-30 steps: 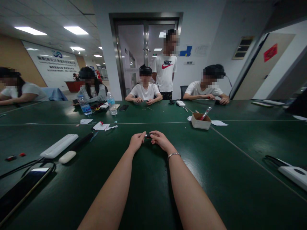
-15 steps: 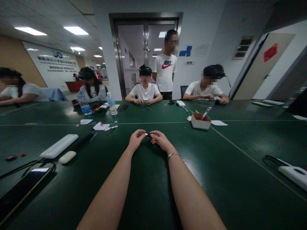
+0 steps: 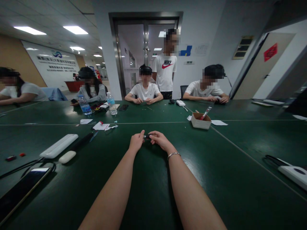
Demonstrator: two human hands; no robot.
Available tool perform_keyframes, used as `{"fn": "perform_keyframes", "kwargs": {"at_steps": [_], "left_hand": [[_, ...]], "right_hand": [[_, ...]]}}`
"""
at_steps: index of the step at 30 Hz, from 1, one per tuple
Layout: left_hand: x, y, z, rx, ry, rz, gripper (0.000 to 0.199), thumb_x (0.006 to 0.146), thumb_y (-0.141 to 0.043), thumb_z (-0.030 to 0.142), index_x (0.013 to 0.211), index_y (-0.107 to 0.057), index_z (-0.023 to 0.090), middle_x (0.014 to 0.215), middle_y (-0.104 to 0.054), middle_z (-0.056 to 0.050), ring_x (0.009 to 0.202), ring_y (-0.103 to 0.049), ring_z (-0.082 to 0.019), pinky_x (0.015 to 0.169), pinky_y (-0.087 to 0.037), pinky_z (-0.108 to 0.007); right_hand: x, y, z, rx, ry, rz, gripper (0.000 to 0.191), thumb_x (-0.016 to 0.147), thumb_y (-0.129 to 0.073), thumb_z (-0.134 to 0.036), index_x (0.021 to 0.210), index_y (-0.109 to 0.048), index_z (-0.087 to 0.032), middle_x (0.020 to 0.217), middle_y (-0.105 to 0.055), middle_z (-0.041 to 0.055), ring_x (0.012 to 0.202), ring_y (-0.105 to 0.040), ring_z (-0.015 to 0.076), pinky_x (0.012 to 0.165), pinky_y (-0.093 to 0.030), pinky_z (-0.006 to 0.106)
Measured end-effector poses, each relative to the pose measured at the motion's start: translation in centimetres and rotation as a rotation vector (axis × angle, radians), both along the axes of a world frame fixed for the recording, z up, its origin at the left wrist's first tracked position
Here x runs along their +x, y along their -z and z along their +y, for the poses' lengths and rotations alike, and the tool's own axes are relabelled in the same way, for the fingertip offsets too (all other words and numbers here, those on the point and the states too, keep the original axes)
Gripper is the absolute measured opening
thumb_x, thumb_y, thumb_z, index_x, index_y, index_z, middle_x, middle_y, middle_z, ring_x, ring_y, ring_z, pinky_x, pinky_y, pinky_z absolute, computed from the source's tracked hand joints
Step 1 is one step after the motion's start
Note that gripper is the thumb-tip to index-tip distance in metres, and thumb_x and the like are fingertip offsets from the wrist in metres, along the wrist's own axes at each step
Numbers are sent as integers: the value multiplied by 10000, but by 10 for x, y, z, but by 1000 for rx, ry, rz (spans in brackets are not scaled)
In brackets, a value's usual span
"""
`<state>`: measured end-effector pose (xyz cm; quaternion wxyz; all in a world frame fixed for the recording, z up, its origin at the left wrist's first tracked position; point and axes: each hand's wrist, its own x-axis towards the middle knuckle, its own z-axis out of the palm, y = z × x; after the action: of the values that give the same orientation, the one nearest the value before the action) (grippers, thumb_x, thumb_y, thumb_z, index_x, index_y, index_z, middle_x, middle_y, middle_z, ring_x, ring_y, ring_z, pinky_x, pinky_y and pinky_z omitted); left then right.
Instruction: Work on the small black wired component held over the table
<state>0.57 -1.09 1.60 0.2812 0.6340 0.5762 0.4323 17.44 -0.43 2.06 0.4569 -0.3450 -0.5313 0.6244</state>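
A small dark object with a silvery end [image 3: 147, 136] is held between my two hands, just above the green table [image 3: 148, 179]. My right hand [image 3: 159, 140] pinches its dark part with thumb and fingers. At the silvery end is my left hand [image 3: 137, 141], its fingers closed and its thumb pointing up; what lies inside its fingers is hidden. A silver bracelet [image 3: 174, 154] circles my right wrist.
Left lie a phone [image 3: 24, 188], a white power bank [image 3: 59, 146], a white case [image 3: 67, 157] and a pen [image 3: 93, 136]. Ahead are paper scraps [image 3: 101, 126], bottles [image 3: 112, 103] and a small box [image 3: 200, 123]. Several people are across the table.
My left thumb has lifted from a flat pinch to point upward, and the left hand has turned slightly. The small object sits a little lower and further left.
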Motion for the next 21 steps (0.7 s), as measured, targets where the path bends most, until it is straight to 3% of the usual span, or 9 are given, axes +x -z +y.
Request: {"fn": "perform_keyframes", "kwargs": {"at_steps": [4, 6, 9, 12, 16, 18, 21], "left_hand": [[0, 0, 0, 4, -7, -184, 449, 862, -386, 559, 767, -620, 188, 736, -658, -51, 631, -598, -165, 578, -441, -273], [-2, 0, 1, 43, 38, -272, 315, 836, -487, 471, 915, -614, 194, 903, -671, -60, 743, -624, -166, 613, -472, -263], [-5, 0, 4, 96, 126, -324, 299, 772, -601, 346, 1027, -607, 190, 1055, -650, -83, 886, -630, -178, 715, -502, -281], [-5, 4, 5, 140, 182, -308, 267, 738, -636, 293, 976, -636, 172, 999, -667, -82, 890, -636, -177, 805, -498, -313], [-3, 7, 2, 110, 201, -296, 215, 737, -639, 316, 885, -646, 162, 857, -676, -59, 818, -638, -176, 802, -498, -321], [0, -4, -2, 56, 145, -275, 219, 744, -633, 313, 904, -643, 163, 863, -666, -62, 839, -630, -183, 800, -495, -321], [11, -51, -10, 55, -94, -255, 390, 707, -678, 260, 1072, -589, 154, 998, -629, -93, 918, -603, -195, 824, -479, -322]], "right_hand": [[-1, 0, 0, -37, 69, 13, 248, 707, -736, -222, 909, -612, -149, 714, -664, 25, 515, -567, 72, 482, -461, 182], [-1, -1, 0, -59, 90, 24, 226, 736, -714, -220, 918, -600, -151, 743, -682, 47, 515, -571, 75, 471, -455, 182], [-1, -3, -2, -73, 89, 37, 202, 764, -688, -217, 928, -590, -153, 760, -697, 64, 515, -575, 79, 469, -456, 184], [-1, -2, -2, -75, 85, 38, 190, 770, -680, -210, 927, -590, -149, 746, -696, 61, 513, -577, 79, 476, -462, 184], [-1, -1, -1, -67, 85, 30, 184, 761, -679, -188, 916, -592, -140, 718, -686, 51, 507, -577, 79, 486, -467, 187], [-1, 0, 0, -69, 79, 33, 190, 758, -680, -186, 919, -591, -138, 725, -690, 56, 502, -573, 78, 486, -465, 189], [-1, 1, 1, -76, 77, 51, 199, 766, -672, -202, 934, -582, -143, 749, -698, 69, 507, -572, 82, 484, -459, 195]]}}
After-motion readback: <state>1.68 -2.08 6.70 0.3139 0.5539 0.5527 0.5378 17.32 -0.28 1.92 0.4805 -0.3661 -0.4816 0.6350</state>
